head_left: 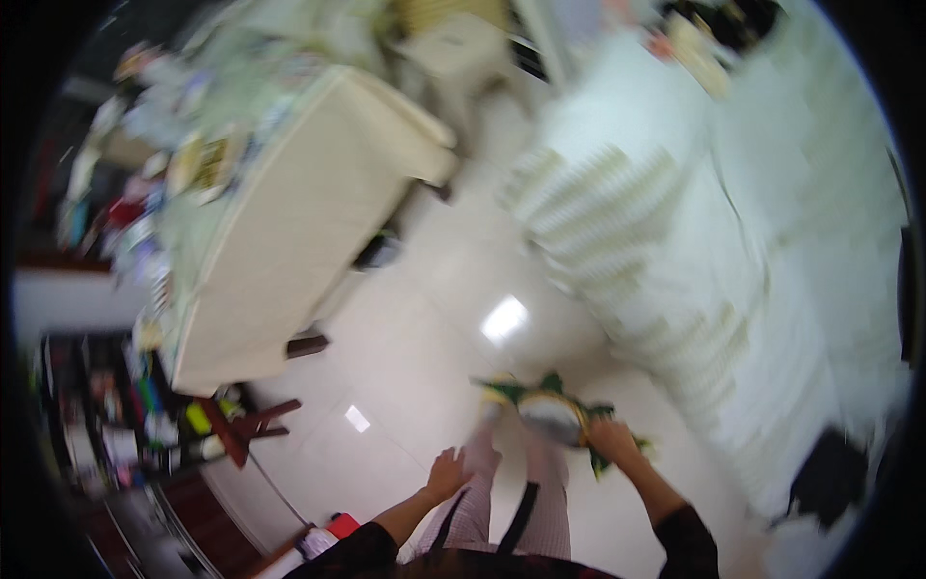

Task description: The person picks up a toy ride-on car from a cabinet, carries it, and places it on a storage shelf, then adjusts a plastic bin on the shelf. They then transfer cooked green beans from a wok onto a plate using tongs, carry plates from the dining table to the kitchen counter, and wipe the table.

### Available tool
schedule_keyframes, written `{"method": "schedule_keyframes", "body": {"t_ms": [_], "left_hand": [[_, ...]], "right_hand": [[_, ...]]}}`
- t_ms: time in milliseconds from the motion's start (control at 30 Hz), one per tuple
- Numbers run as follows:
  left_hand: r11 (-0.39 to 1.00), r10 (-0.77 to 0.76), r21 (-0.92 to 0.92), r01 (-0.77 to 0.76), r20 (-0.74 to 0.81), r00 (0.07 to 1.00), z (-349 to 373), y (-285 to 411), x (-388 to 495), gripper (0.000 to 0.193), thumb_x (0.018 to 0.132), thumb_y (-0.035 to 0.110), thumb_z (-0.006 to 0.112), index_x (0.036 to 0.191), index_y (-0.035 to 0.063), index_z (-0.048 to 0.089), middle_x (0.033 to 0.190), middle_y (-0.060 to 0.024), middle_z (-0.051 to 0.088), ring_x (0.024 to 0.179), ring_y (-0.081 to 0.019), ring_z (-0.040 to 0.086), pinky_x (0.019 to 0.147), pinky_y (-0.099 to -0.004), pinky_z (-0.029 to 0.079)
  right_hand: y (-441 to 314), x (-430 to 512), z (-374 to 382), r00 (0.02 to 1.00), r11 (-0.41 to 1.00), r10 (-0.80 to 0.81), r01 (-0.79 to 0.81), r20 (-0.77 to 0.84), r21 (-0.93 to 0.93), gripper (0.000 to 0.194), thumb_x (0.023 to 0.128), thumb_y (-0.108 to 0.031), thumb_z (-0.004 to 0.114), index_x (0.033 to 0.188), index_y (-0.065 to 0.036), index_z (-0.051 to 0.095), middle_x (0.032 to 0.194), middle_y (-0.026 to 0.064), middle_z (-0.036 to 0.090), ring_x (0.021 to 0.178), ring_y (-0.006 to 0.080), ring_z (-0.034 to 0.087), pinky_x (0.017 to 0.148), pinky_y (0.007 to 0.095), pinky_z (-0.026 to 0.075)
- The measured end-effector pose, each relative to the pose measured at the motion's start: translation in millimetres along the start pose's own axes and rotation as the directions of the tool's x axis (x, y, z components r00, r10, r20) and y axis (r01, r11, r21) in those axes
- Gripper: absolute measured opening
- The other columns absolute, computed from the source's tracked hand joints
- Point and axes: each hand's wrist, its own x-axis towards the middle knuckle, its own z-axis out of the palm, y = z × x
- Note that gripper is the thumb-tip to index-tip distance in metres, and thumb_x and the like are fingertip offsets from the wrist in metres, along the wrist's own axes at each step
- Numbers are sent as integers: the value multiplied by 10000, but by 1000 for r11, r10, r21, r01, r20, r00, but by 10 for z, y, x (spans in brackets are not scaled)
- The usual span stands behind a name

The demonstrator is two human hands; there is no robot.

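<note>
My right hand (613, 440) grips one end of a green, yellow and grey cloth-like item (551, 416), which hangs over my lower legs above the tiled floor. Blur hides exactly what the item is. My left hand (447, 474) is beside my left leg, its fingers somewhat apart and nothing visible in it. Checked trousers (474, 510) with dark stripes cover my legs.
A table with a cream cloth (304, 195) and many things on it stands at the left. A bed with a pale green and white cover (651, 217) is at the right. Farther off is a plastic stool (459, 47). A dark red wooden stand (242, 430) and filled shelves (101, 405) are lower left.
</note>
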Motion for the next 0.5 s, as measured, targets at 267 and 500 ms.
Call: {"method": "schedule_keyframes", "body": {"t_ms": [267, 500], "left_hand": [[937, -188, -304, 173, -18, 982, -509, -217, -941, 948, 640, 257, 810, 1433, 78, 322, 1254, -220, 558, 1158, -408, 535, 970, -512, 435], [66, -20, -988, -142, -144, 989, -876, 176, -2539, 317, 751, 124, 636, 1025, 40, 502, 604, -18, 511, 436, -99, 493, 370, -257, 391]], "right_hand": [[-1433, -664, -1765, 728, 668, -653, 684, 209, -293, 139, 824, -145, 585, 909, -38, 610, 874, 173, 630, 777, 356, 620, 639, 460, 507], [-3193, -360, -3534, 311, 202, -935, 862, 171, -465, 198, 910, -266, 568, 848, -79, 579, 675, 92, 623, 568, 259, 610, 482, 398, 487]]}}
